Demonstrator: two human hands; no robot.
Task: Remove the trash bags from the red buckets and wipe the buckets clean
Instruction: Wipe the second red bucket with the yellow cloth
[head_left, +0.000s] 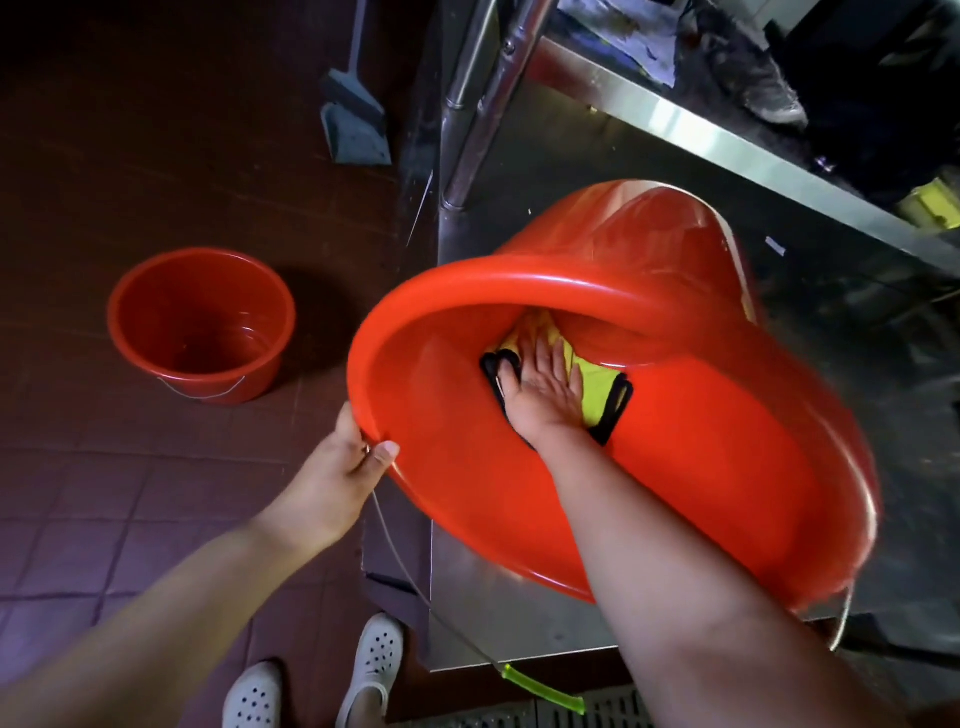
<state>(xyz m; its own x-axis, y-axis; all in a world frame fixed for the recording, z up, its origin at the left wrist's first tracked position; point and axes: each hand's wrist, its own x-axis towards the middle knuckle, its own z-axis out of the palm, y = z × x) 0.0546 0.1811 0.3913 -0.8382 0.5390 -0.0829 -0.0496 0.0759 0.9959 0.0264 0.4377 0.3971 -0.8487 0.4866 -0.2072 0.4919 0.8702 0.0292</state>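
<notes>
Landmark: our steel table (519, 613).
Big bucket (649, 452): tipped on the table, mouth toward us.
Left hand (343, 467): we clamp its rim.
Right hand (543, 387): flat inside, fingers spread, pressing the yellow cloth (597, 387).
Small bucket (200, 325): upright on the floor, left of the table.
</notes>
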